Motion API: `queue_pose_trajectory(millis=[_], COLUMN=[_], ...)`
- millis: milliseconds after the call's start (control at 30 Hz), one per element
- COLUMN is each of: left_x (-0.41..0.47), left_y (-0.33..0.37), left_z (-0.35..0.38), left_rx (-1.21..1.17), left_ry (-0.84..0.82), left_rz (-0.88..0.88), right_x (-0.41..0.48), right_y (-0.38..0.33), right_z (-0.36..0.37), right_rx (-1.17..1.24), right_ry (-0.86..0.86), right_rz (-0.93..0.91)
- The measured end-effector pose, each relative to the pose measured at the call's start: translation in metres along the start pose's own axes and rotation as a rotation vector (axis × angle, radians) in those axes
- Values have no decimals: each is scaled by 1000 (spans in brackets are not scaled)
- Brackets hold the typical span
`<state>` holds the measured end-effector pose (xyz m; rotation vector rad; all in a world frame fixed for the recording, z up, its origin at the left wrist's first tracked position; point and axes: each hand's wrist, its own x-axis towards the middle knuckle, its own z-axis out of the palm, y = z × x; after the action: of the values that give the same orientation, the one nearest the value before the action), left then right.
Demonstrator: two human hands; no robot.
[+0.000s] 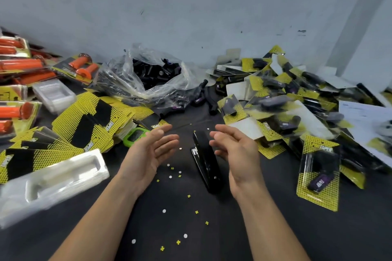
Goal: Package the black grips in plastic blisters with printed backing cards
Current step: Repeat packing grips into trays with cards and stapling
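Note:
My left hand [151, 150] and my right hand [234, 150] hover above the dark table, palms turned toward each other, fingers relaxed and holding nothing. A black stapler [205, 163] lies on the table between them. Loose black grips [157, 72] fill a clear plastic bag at the back centre. Yellow-and-black backing cards [89, 125] lie fanned out to the left. A stack of empty clear blisters [57, 180] sits at the near left. Finished packs of black grips [320, 169] are heaped on the right.
Packs of orange grips [23, 65] pile up at the far left beside a second blister stack [54, 95]. A green timer [135, 135] peeks from under the cards. Small paper punch-outs [178, 176] dot the dark table [191, 218]. A grey wall stands behind.

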<state>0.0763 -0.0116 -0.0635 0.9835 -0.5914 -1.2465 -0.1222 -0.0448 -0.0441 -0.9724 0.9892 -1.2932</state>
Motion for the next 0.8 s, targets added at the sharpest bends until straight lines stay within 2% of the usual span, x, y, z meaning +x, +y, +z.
queue_pose_trajectory(millis=[133, 233, 333, 433, 500, 633, 700, 800], left_x=[0, 1, 4, 1, -5, -24, -34, -44], left_y=[0, -3, -7, -14, -11, 26, 52, 94], left_z=[0, -1, 0, 1, 2, 3, -3, -38], left_rx=[86, 198, 391, 713, 886, 969, 1098, 1521], left_ry=[144, 243, 317, 360, 424, 592, 657, 697], left_rz=[136, 240, 311, 461, 606, 832, 806, 562], right_x=[2, -7, -19, -34, -44, -45, -43, -41], right_y=[4, 12, 18, 37, 49, 61, 63, 69], right_z=[0, 5, 18, 41, 56, 68, 68, 72], right_rx=[-184, -495, -892, -1366, -1425, -1408, -1367, -1364], right_ry=[71, 85, -18, -180, -274, -447, -438, -359], right_rz=[-172, -469, -724, -853, -869, -788, -780, -838])
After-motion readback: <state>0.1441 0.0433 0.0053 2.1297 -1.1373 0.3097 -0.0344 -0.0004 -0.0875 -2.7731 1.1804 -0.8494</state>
